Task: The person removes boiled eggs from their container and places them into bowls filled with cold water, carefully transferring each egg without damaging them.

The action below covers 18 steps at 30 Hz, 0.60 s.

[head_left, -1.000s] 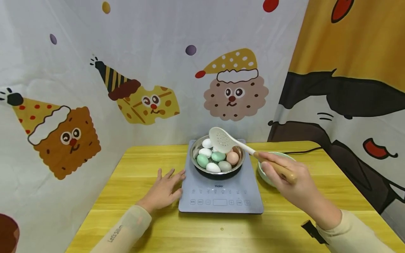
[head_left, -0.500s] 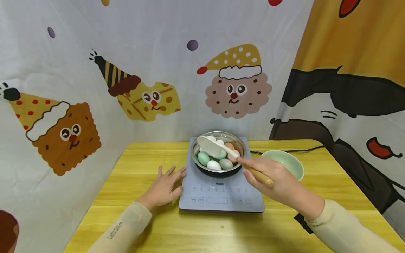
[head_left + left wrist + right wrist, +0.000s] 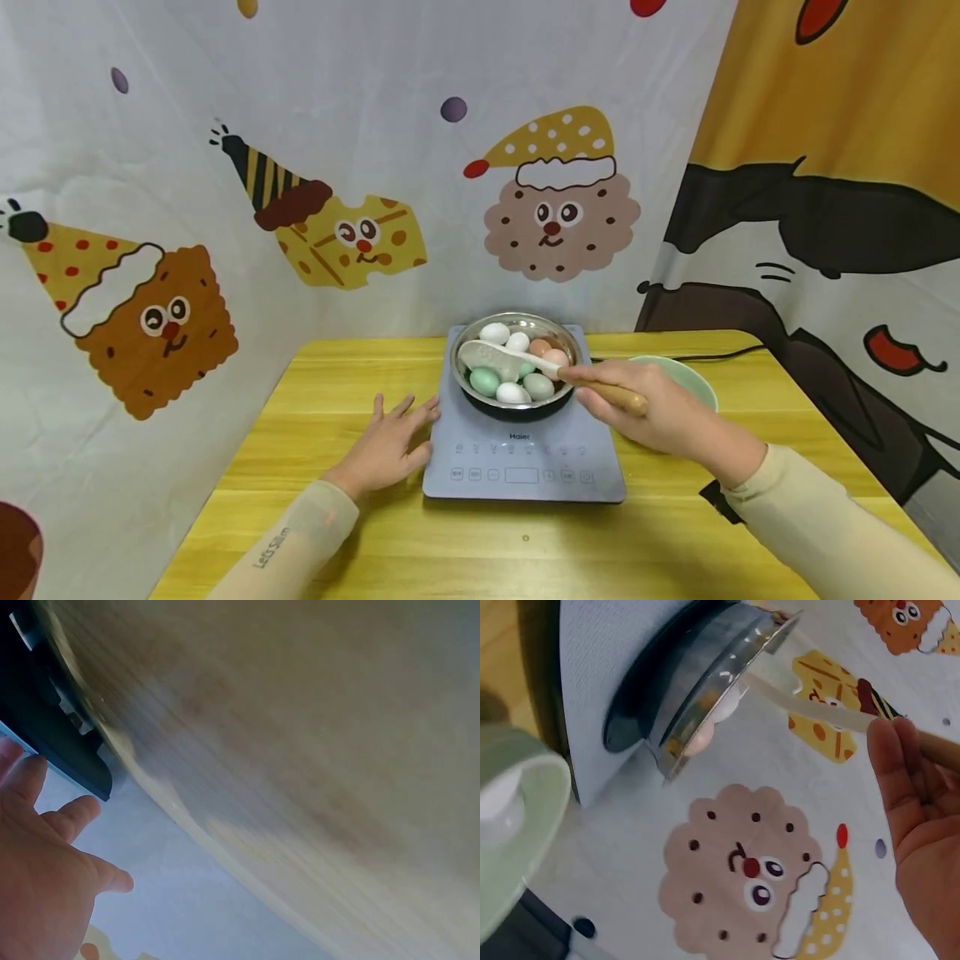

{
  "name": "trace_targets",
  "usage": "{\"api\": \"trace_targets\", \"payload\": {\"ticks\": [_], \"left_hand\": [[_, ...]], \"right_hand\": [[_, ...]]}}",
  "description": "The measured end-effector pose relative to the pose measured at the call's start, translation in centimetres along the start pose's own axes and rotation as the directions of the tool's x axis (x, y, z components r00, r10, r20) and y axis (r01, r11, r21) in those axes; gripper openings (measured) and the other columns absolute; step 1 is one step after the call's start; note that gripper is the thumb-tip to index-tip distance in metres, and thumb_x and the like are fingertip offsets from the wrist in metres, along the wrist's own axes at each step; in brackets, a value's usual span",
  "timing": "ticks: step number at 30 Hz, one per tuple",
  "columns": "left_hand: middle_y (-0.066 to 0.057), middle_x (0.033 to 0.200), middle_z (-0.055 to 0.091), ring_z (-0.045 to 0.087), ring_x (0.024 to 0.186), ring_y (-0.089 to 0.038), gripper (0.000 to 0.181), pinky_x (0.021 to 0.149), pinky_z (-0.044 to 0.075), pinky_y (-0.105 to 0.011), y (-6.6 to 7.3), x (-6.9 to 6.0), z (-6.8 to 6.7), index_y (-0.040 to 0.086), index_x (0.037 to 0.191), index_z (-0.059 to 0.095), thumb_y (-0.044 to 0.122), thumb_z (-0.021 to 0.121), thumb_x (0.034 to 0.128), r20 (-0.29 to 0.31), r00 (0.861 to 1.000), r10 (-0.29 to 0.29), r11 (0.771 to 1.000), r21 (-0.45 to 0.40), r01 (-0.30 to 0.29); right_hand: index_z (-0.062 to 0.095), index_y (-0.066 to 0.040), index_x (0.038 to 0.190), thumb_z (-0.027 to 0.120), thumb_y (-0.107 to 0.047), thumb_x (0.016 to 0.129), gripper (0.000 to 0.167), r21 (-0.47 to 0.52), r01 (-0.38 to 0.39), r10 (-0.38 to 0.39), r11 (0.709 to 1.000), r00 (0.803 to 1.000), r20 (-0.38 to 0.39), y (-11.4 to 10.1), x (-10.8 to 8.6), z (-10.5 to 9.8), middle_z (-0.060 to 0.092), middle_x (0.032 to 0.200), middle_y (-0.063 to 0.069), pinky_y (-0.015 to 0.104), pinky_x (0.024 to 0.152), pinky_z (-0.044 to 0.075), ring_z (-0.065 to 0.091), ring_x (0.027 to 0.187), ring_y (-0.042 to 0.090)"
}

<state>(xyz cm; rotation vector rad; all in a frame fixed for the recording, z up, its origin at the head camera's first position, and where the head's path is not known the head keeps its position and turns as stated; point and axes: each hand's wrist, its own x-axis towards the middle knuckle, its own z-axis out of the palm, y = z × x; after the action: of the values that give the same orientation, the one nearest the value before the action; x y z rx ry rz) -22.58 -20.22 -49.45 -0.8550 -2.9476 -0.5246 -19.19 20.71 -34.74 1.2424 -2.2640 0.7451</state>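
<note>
In the head view, my right hand [image 3: 648, 404] grips the wooden handle of a white slotted spoon [image 3: 487, 358]. Its perforated head is inside the round metal pan [image 3: 558, 329] on the left side, over several eggs. White, green, grey and pinkish-brown eggs [image 3: 538, 387] fill much of the pan, and the spoon hides some of them. The pan stands on a grey-blue induction cooker [image 3: 525, 462]. My left hand [image 3: 386, 446] lies with spread fingers, fingertips at the cooker's left edge. From the right wrist, the spoon's shaft [image 3: 817, 710] reaches over the pan's rim.
A pale green bowl [image 3: 697, 385] stands right of the cooker, partly behind my right hand; something white lies inside it in the right wrist view. A black cord [image 3: 720, 357] runs along the back of the wooden table [image 3: 360, 542]. A printed curtain [image 3: 450, 50] hangs behind.
The slotted spoon has come down from above the back of the pan to the left side among the eggs. My right hand has moved left with it. My left hand stays in place.
</note>
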Motion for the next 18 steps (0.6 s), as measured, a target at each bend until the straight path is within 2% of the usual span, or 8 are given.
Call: {"api": "trace_targets", "payload": {"ticks": [3,5,6,8,10,12,15,18], "left_hand": [[0.001,0.172,0.042,0.038,0.158,-0.047,0.060,0.123,0.004,-0.085,0.0,-0.1,0.0,0.015,0.160,0.050,0.038,0.053,0.1054,-0.005,1.000,-0.001,1.000,0.001,0.001],[0.001,0.172,0.043,0.039,0.157,-0.048,0.060,0.124,0.003,-0.084,0.0,-0.1,0.1,0.015,0.160,0.050,0.038,0.053,0.1051,-0.006,1.000,-0.002,1.000,-0.002,0.002],[0.000,0.172,0.043,0.038,0.157,-0.048,0.060,0.124,0.002,-0.084,0.1,-0.1,0.1,0.014,0.160,0.051,0.038,0.053,0.1049,-0.006,1.000,-0.003,1.000,-0.008,0.002],[0.000,0.171,0.043,0.039,0.157,-0.048,0.060,0.124,0.000,-0.084,0.1,-0.1,0.1,0.014,0.160,0.052,0.037,0.054,0.1045,-0.007,1.000,-0.003,1.000,-0.016,0.003],[-0.001,0.171,0.043,0.039,0.157,-0.049,0.060,0.124,0.000,-0.084,0.1,-0.1,0.1,0.013,0.159,0.052,0.037,0.054,0.1042,-0.008,1.000,-0.002,1.000,-0.018,0.002],[-0.001,0.171,0.043,0.039,0.157,-0.049,0.060,0.124,0.001,-0.084,0.1,-0.1,0.2,0.013,0.159,0.052,0.037,0.054,0.1045,-0.007,1.000,0.000,1.000,-0.017,0.000],[-0.001,0.171,0.043,0.039,0.157,-0.048,0.060,0.123,0.002,-0.085,0.0,0.0,0.2,0.013,0.160,0.051,0.037,0.054,0.1050,-0.006,1.000,0.000,1.000,-0.013,0.000],[0.000,0.171,0.043,0.039,0.157,-0.048,0.060,0.123,0.002,-0.084,-0.1,0.0,0.2,0.014,0.161,0.050,0.037,0.054,0.1054,-0.006,1.000,-0.001,1.000,-0.011,0.001]], "right_hand": [[0.076,-0.005,0.129,0.069,-0.001,0.099,0.032,0.143,-0.189,0.194,0.971,0.981,-0.023,0.4,-0.2,0.3,0.083,0.118,0.003,0.013,0.085,0.059,0.079,0.092,0.011],[0.075,-0.001,0.130,0.064,-0.004,0.104,0.028,0.306,-0.340,0.363,0.889,0.932,-0.019,0.6,-0.3,0.5,0.084,0.112,0.001,0.020,0.080,0.063,0.079,0.084,0.012],[0.074,0.001,0.131,0.062,-0.008,0.107,0.028,0.399,-0.410,0.450,0.820,0.893,-0.008,0.7,-0.4,0.5,0.084,0.108,0.000,0.024,0.078,0.065,0.079,0.081,0.013],[0.071,0.003,0.133,0.058,-0.021,0.111,0.035,0.559,-0.525,0.614,0.642,0.788,0.035,0.8,-0.5,0.6,0.084,0.103,-0.002,0.030,0.079,0.067,0.080,0.082,0.015],[0.070,0.002,0.132,0.059,-0.031,0.111,0.041,0.680,-0.572,0.723,0.459,0.685,0.089,0.8,-0.5,0.6,0.084,0.100,-0.002,0.034,0.080,0.067,0.080,0.084,0.016],[0.071,-0.002,0.128,0.060,-0.037,0.110,0.041,0.759,-0.572,0.779,0.310,0.610,0.142,0.9,-0.6,0.6,0.084,0.100,0.001,0.034,0.081,0.067,0.080,0.085,0.015],[0.074,-0.009,0.120,0.063,-0.038,0.108,0.033,0.830,-0.540,0.819,0.138,0.534,0.212,1.0,-0.8,0.7,0.084,0.102,0.004,0.032,0.081,0.067,0.079,0.085,0.014],[0.077,-0.013,0.115,0.064,-0.037,0.107,0.028,0.867,-0.497,0.829,0.028,0.496,0.257,1.2,-1.3,0.7,0.084,0.105,0.007,0.031,0.082,0.067,0.080,0.086,0.015]]}}
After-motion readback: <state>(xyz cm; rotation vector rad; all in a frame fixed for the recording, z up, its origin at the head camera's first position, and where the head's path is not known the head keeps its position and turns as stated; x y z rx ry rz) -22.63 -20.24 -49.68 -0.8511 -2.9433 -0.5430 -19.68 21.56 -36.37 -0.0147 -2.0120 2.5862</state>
